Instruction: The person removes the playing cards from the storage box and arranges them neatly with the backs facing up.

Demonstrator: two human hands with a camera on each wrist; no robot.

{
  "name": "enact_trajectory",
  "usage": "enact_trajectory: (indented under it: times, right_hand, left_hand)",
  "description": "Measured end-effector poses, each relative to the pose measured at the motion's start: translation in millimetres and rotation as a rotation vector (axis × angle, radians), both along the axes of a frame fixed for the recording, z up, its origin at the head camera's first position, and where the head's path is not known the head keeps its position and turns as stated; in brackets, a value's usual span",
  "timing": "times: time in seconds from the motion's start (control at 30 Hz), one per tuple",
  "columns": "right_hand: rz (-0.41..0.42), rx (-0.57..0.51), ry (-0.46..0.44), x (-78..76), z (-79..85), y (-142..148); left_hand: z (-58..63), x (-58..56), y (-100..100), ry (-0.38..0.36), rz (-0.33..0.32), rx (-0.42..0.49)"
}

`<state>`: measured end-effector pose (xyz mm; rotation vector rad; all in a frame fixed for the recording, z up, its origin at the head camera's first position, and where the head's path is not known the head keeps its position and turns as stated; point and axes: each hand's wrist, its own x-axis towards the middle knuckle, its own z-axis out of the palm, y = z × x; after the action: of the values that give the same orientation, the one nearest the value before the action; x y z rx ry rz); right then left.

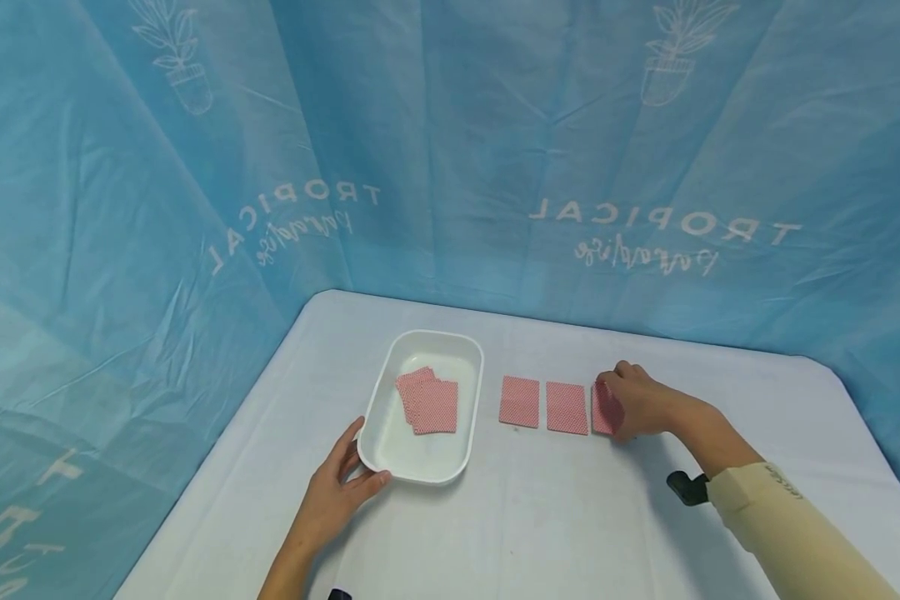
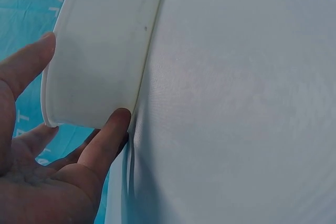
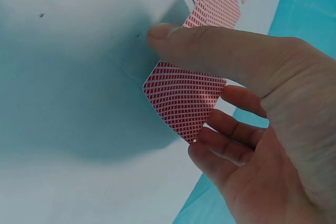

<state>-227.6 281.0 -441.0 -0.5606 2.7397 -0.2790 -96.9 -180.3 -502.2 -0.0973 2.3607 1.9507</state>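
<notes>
At frame right, the right hand [image 1: 637,404] grips a card [image 3: 184,98], well right of the tray [image 1: 420,457] the left hand [image 1: 333,496] holds.

Head view looks forward and down; closer, left wrist shares tray [image 1: 420,461], right, cards [image 1: 567,408].

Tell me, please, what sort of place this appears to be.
Perhaps a curtained-off tabletop workspace: light-blue printed curtains hang behind and beside a white-covered table bearing a white tray and red-patterned cards.
</notes>
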Motion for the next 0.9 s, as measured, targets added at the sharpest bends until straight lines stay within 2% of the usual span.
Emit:
enact_trajectory:
  times: [0.2, 0.37, 0.5, 0.77, 0.8, 0.9]
  right_hand:
    - [-0.018, 0.019, -0.027, -3.7, -3.1, 6.0]
    - [-0.005, -0.003, -0.03, -4.6, -12.1, 8.8]
    - [-0.003, -0.001, -0.007, -4.6, -16.9, 9.0]
    - [0.046, -0.056, 0.08, -6.4, -2.7, -1.2]
    - [0.046, -0.057, 0.09, -7.0, -0.6, -3.1]
    - [0.027, -0.053, 0.125, -8.5, 3.9, -8.0]
  left_hand:
    - [-2.8, 1.0, 2.3, 0.005, -0.019, 0.003]
    - [-3.1, 0.8, 1.7, -0.01, 0.011, -0.068]
    - [-0.4, 0.5, 0.9, -0.004, 0.009, -0.114]
    - [2.6, 2.1, -1.9, 0.009, 0.002, -0.073]
    - [5.9, 3.0, -0.8, 0.004, -0.003, -0.065]
    - [4.6, 1.7, 0.3, 0.001, -0.007, -0.049]
